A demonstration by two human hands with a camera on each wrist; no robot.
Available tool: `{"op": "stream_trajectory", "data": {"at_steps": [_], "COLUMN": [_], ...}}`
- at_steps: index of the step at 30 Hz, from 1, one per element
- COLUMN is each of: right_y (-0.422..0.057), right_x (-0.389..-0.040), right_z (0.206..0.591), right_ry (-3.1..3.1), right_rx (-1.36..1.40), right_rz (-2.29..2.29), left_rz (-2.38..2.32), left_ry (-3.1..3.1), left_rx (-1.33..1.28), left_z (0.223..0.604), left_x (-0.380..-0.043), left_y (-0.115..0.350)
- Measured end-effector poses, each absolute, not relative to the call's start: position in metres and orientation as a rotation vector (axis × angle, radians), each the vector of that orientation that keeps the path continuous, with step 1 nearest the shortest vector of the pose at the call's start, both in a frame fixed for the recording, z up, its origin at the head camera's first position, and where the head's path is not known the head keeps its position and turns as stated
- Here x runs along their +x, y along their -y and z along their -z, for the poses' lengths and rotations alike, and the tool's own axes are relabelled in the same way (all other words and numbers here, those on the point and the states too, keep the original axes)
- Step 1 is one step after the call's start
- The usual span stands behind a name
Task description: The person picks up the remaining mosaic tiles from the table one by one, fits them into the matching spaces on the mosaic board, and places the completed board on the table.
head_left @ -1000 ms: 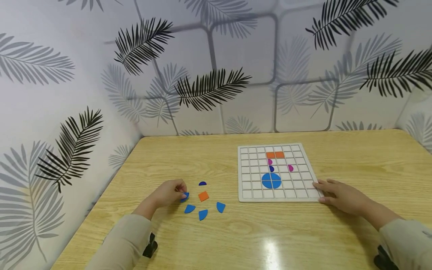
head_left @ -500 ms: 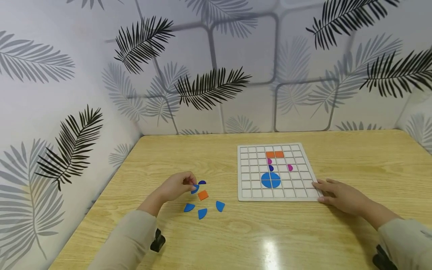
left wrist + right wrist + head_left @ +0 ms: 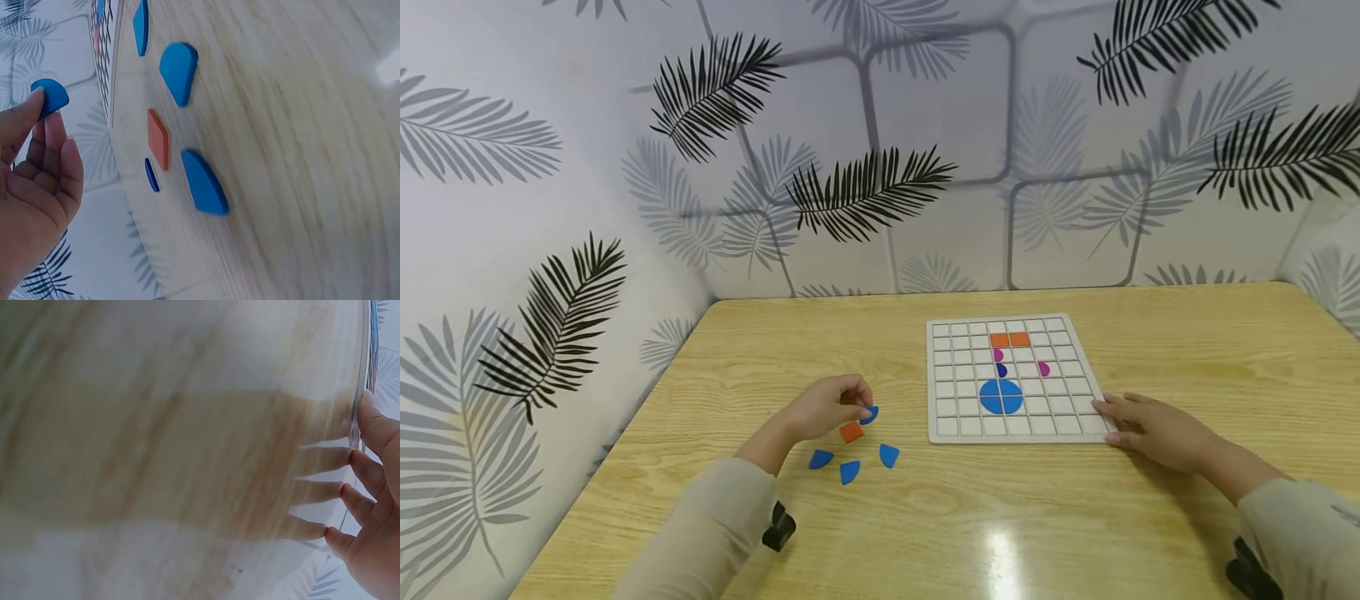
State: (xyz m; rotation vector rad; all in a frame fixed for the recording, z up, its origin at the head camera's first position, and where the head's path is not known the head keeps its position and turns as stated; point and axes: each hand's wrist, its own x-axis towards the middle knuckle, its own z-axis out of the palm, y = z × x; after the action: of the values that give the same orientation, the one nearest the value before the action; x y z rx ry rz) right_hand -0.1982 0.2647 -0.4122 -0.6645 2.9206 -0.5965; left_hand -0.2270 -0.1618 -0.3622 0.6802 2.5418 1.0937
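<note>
My left hand (image 3: 826,408) pinches a blue quarter-circle tile (image 3: 51,97) between thumb and fingers, above the table. Beneath and beside it lie an orange square tile (image 3: 851,432) and three loose blue quarter-circle tiles, one (image 3: 889,455) nearest the board. A dark blue half-circle tile (image 3: 152,175) shows in the left wrist view; in the head view the hand hides it. My right hand (image 3: 1161,433) rests at the near right corner of the white grid board (image 3: 955,427), fingers extended, thumb against the edge.
On the board sit a blue circle of quarter tiles (image 3: 1001,397), two orange squares (image 3: 1010,340), a dark blue half-circle (image 3: 1002,370) and two magenta half-circles, one (image 3: 1044,368) apart to the right. The wooden table (image 3: 925,533) meets a leaf-patterned wall (image 3: 940,225).
My left hand has moved right and slightly away from me with the blue quarter-circle tile, passing over the dark blue half-circle. The right hand stays at the board's corner.
</note>
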Motion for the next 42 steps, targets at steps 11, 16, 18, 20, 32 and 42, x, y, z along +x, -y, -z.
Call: {"op": "stream_trajectory", "data": {"at_steps": [11, 16, 18, 20, 32, 42], "right_y": [-0.264, -0.265, -0.266, -0.265, -0.264, -0.266], "right_x": [-0.199, -0.199, -0.198, -0.198, -0.199, -0.198], "right_z": [0.412, 0.412, 0.411, 0.411, 0.411, 0.409], "right_ry": [-2.915, -2.917, -2.918, -2.915, -2.906, -2.902], "right_rx": [-0.647, -0.661, -0.668, -0.666, -0.655, -0.642], "right_rz": [0.586, 0.593, 0.600, 0.606, 0.624, 0.624], "left_rz": [-1.106, -1.115, -1.119, -1.123, -1.129, -1.126], "left_ry": [-2.476, -2.447, -2.438, -2.431, -2.378, -2.348], "left_rx": [0.744, 0.792, 0.821, 0.837, 0.846, 0.873], "left_z": [0.365, 0.364, 0.363, 0.363, 0.364, 0.368], "left_x": [-0.234, -0.236, -0.236, -0.237, -0.244, -0.251], "left_y": [0.134, 0.119, 0.113, 0.107, 0.068, 0.039]}}
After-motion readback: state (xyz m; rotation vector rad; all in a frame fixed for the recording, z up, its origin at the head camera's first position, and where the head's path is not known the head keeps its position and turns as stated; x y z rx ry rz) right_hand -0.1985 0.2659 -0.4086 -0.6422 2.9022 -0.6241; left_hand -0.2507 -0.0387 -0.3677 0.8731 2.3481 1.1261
